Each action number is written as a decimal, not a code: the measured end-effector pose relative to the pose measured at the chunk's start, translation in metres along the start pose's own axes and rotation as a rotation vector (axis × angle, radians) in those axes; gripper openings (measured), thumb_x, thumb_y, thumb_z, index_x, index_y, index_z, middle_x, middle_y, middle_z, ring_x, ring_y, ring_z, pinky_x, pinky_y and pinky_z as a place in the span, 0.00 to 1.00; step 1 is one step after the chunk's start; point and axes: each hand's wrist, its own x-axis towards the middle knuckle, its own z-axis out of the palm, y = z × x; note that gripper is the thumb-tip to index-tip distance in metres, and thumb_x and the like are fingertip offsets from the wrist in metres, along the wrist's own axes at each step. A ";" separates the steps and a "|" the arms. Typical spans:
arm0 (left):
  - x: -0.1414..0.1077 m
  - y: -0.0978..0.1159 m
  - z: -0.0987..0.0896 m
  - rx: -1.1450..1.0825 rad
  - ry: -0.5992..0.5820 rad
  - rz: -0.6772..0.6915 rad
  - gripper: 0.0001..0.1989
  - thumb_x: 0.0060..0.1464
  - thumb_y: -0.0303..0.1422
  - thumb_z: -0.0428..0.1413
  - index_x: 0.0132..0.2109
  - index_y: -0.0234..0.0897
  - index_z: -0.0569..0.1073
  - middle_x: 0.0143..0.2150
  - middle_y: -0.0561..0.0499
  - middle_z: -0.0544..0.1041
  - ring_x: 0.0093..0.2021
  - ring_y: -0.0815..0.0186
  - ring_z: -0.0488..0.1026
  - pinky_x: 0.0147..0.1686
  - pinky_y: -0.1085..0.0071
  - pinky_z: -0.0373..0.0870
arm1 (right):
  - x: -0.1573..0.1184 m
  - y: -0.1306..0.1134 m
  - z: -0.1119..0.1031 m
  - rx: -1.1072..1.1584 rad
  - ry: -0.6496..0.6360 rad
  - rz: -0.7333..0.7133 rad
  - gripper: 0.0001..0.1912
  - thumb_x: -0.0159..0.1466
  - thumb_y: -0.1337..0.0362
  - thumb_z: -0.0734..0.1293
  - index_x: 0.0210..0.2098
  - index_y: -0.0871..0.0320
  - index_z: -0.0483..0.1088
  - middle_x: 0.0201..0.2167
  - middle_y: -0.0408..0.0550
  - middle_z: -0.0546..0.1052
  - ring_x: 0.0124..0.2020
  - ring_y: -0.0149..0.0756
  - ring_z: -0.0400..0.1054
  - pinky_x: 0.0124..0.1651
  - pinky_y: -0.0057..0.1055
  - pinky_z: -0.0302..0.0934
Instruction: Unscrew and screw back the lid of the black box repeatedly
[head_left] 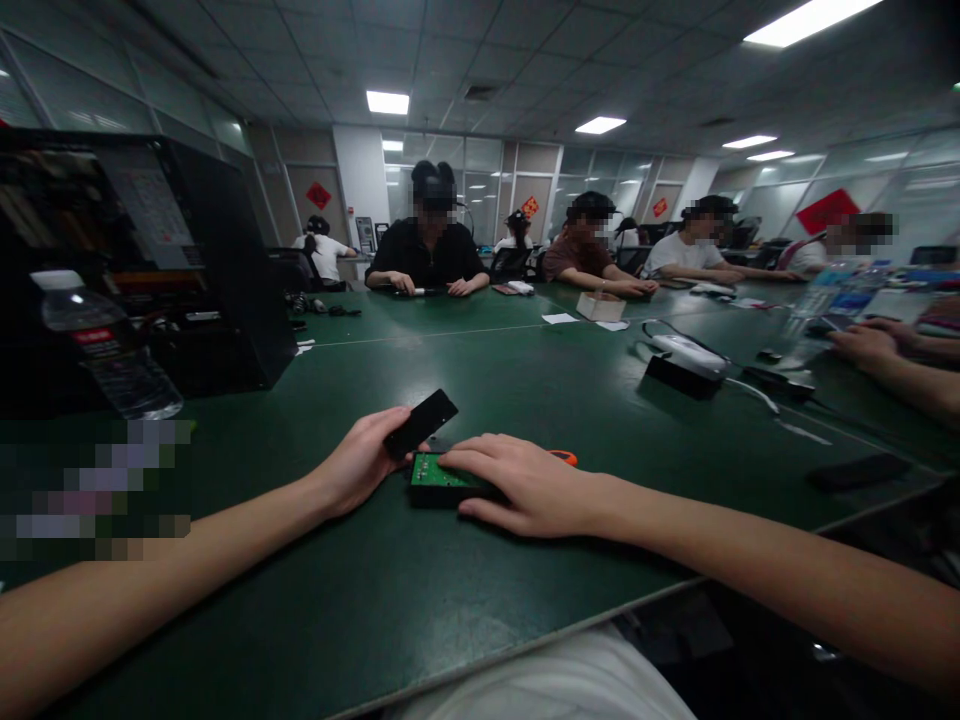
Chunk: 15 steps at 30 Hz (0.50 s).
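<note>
Between the thumb and fingers of my left hand (360, 460) is a flat black rectangular cover (424, 420), held tilted above the table. Just right of it a shallow black case (435, 495) lies on the tabletop, with a green circuit board (429, 470) showing inside. My right hand (517, 485) grips this case from above, fingers over the board and thumb along the near side. The hand hides the case's right part. Behind my right hand an orange loop-shaped piece (564, 457) peeks out; the rest of it is hidden.
On the green table (337, 620), a water bottle (105, 340) and a black cabinet (217, 270) stand at left. A white device with cables (690, 355), a small box (600, 306) and a dark flat object (859, 472) lie to the right. Several people sit around the table.
</note>
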 end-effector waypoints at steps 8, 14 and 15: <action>-0.002 0.003 0.001 0.089 0.035 -0.003 0.12 0.55 0.26 0.62 0.47 0.32 0.76 0.35 0.48 0.77 0.32 0.67 0.75 0.32 0.73 0.70 | -0.029 -0.004 -0.038 -0.048 0.107 0.074 0.25 0.70 0.61 0.64 0.65 0.56 0.62 0.59 0.57 0.73 0.56 0.44 0.70 0.58 0.44 0.66; -0.005 0.006 0.005 0.143 0.043 0.031 0.12 0.52 0.26 0.61 0.44 0.32 0.74 0.35 0.49 0.77 0.32 0.66 0.75 0.32 0.72 0.69 | -0.138 0.059 -0.088 -0.410 0.325 0.457 0.23 0.70 0.57 0.63 0.62 0.54 0.65 0.57 0.58 0.75 0.55 0.52 0.73 0.56 0.48 0.68; -0.006 0.005 0.006 0.160 0.034 0.037 0.12 0.51 0.26 0.60 0.45 0.32 0.74 0.35 0.49 0.77 0.32 0.66 0.75 0.32 0.72 0.69 | -0.163 0.073 -0.095 -0.465 0.325 0.530 0.23 0.70 0.55 0.64 0.62 0.55 0.66 0.57 0.59 0.75 0.54 0.55 0.74 0.54 0.48 0.69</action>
